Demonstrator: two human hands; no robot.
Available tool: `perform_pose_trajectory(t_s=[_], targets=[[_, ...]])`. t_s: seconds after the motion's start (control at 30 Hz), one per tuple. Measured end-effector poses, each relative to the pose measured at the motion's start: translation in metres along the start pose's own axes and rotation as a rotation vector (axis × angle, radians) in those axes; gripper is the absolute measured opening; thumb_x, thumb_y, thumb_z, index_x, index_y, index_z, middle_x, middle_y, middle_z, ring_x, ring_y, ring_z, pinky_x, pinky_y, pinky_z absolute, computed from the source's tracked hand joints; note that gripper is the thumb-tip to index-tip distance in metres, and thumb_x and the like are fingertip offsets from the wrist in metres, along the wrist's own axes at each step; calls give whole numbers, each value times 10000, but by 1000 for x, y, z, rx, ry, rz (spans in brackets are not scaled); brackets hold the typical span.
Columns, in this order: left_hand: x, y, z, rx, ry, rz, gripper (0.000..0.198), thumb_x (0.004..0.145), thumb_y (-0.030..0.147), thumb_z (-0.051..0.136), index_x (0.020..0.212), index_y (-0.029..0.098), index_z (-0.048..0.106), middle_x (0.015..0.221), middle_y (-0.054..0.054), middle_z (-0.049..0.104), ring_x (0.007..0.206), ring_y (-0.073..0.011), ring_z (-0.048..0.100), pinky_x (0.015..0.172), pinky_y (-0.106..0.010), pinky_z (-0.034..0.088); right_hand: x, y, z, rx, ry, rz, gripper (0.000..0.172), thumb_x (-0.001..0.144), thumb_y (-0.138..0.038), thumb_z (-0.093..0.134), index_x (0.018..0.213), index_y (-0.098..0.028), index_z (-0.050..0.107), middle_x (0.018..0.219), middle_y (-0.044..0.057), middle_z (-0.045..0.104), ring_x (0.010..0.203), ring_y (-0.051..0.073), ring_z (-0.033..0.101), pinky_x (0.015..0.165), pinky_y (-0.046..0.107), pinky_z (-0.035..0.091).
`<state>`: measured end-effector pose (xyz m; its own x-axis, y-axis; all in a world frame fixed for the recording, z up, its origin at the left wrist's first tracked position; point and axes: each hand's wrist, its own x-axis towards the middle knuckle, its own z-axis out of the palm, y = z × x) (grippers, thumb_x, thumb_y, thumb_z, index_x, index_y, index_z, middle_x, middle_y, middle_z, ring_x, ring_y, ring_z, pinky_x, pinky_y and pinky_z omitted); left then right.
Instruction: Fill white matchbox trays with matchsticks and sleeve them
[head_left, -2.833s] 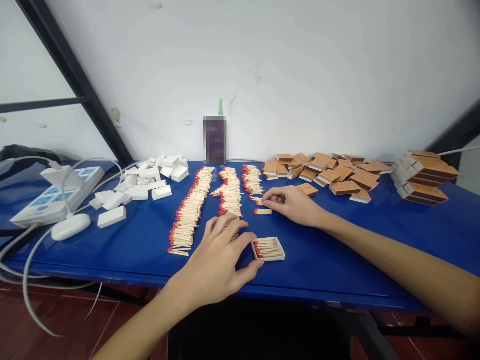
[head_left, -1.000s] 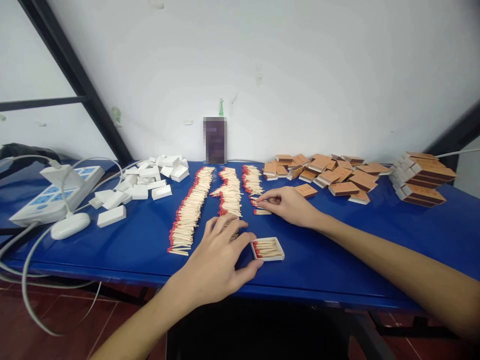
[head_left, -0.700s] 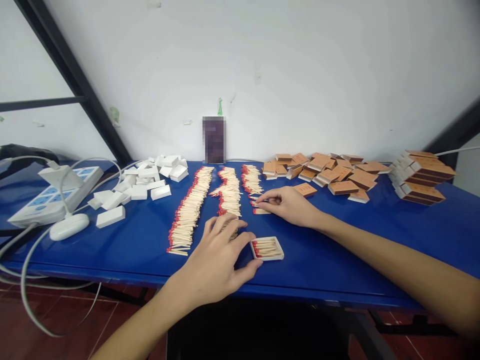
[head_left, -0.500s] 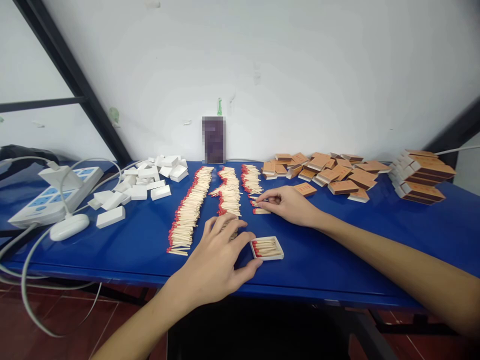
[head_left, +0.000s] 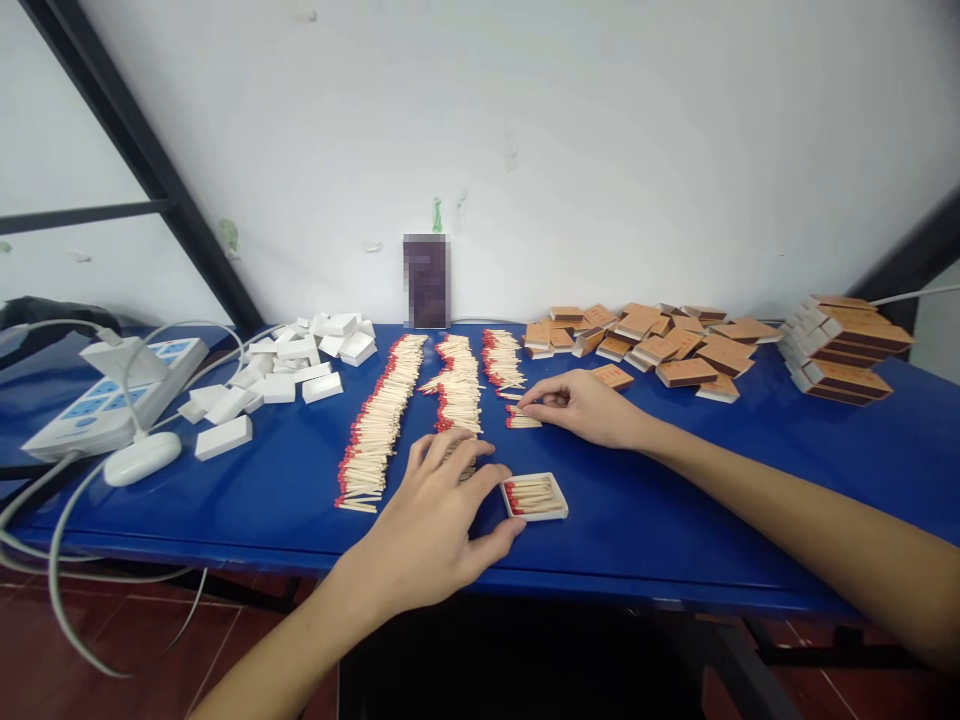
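Note:
My left hand rests on the table with thumb and index finger at the left corners of a white matchbox tray, holding it between them. Red-tipped matches lie side by side inside that tray. Beyond it, my right hand has thumb and fingertips pinched at a small group of matches, heads to the left. A short row of matches lies behind those fingers. Two longer match rows run to the left, one in the middle partly behind my left hand and one farther left.
White trays lie heaped at the left, near a power strip with cables. Orange matchbox sleeves are scattered at the back right. Stacked matchboxes stand at the far right. A blurred dark rectangle leans against the wall.
My right fingertips have moved slightly closer together and drawn in on the small group of matches. My left hand and the tray stay in place.

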<state>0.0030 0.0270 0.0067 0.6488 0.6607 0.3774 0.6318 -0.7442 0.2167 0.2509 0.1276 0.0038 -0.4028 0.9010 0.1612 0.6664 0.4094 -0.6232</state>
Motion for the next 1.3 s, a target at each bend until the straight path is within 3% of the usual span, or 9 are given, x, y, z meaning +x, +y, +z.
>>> perform_pose_trajectory(t_s=[0.17,0.5,0.77,1.3], targets=[[-1,0,0,1,3,-2,277,950,398,592,1147,209,639,1268,-88,588,1283,-298,445,1074,-488,357,-1,2,-4,53,0,2,359,849,-457,585,943,-164,769,663,25,627,590,146,475,560,282,343],[0,0,1,-5,-3,-1,279,954,402,584,1148,208,637,1270,-88,585,1285,-298,441,1070,-491,353,-9,6,-14,-108,-41,-62,201,760,-228,555,931,-190,654,605,-45,492,546,126,445,544,257,337],[0,0,0,0,-4,0,278,956,397,577,1146,203,639,1268,-96,590,1282,-302,440,1063,-493,357,-9,6,-8,-131,-31,-107,146,786,-220,553,931,-198,562,626,-59,482,541,117,448,554,251,338],[1,0,1,2,0,-1,274,949,395,591,1149,215,645,1262,-87,590,1266,-297,454,1053,-483,375,-9,4,-6,-190,-20,-157,117,821,-203,535,931,-191,574,615,-56,479,546,122,450,568,255,321]])
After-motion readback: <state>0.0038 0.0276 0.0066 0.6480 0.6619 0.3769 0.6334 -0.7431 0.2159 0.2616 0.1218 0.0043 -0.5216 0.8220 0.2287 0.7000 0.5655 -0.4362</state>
